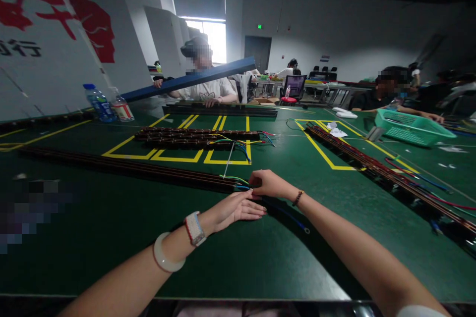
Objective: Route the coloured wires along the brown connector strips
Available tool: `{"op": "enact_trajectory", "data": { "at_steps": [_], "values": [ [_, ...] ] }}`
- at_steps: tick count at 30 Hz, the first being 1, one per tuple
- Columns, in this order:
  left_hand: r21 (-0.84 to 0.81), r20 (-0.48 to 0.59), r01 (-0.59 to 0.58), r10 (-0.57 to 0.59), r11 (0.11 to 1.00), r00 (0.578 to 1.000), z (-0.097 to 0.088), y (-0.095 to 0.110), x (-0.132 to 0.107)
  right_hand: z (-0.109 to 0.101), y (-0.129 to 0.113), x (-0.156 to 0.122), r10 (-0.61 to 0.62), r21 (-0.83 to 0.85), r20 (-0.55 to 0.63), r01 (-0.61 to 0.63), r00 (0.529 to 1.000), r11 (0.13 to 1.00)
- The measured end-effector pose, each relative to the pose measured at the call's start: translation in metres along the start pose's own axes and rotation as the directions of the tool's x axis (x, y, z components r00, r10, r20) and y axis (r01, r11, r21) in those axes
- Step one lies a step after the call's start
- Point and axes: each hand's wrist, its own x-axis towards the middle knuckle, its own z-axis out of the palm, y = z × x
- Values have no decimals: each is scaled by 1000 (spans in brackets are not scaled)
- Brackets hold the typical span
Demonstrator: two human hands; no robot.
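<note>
A long dark strip [126, 167] with copper lines lies across the green table [238, 252], ending in thin blue, green and yellow wires [238, 182]. My left hand [234, 209] lies beside that wire end with its fingers stretched out flat. My right hand [268, 183] is curled at the strip's end, its fingertips pinched at the wires. A dark cable [288, 215] runs away under my right wrist.
More dark strips [197, 136] lie inside yellow floor-tape boxes, and another strip bundle [386, 173] runs along the right. Two bottles [107, 104] stand at far left. A green basket [409, 128] sits at right. A person across the table holds a long blue bar [189, 80].
</note>
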Motion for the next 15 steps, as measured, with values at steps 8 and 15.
{"op": "enact_trajectory", "data": {
  "at_steps": [8,15],
  "values": [
    [-251,-46,-48,37,967,998,0,-3,9,11,-18,-11,-93,-264,-159,48,983,963],
    [-306,-208,-117,54,945,977,11,-3,9,13,-33,-24,-162,-535,-69,101,984,839]
  ]
}}
